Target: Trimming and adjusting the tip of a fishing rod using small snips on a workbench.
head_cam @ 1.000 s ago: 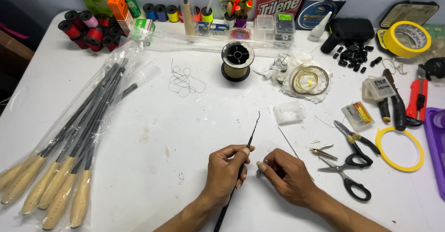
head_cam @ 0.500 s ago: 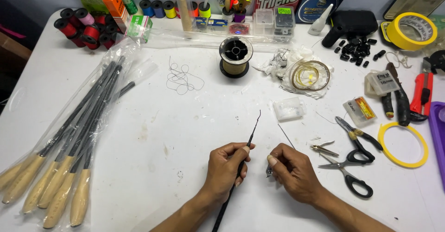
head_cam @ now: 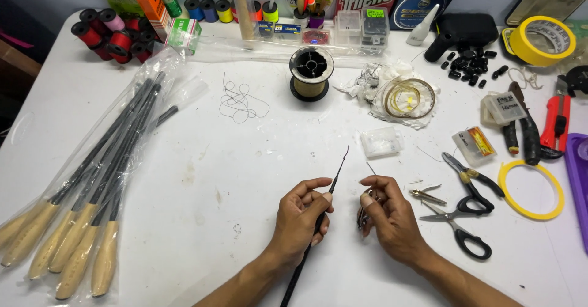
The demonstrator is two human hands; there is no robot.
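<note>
My left hand (head_cam: pixel 301 216) grips a thin black rod blank (head_cam: pixel 335 175) near its tip, with the fine end pointing up and away over the white table (head_cam: pixel 202 178). The rod's lower part runs back under my forearm. My right hand (head_cam: pixel 389 216) is just to the right, fingers pinched on a small thin metal piece (head_cam: pixel 362 216), with a fine thread end (head_cam: pixel 370 167) sticking up above the fingers. The two hands are a few centimetres apart.
Scissors (head_cam: pixel 460 227), pliers (head_cam: pixel 468 181) and a small metal clip (head_cam: pixel 424 195) lie right of my right hand. A line spool (head_cam: pixel 311 73) stands at centre back. Bagged cork-handled rods (head_cam: pixel 92 178) lie at left. Thread spools (head_cam: pixel 110 34), a yellow ring (head_cam: pixel 530 189) and tape (head_cam: pixel 539 40) surround.
My right hand has shifted slightly left toward the rod tip, and its fingers have closed tighter on the small piece. The left hand has barely moved.
</note>
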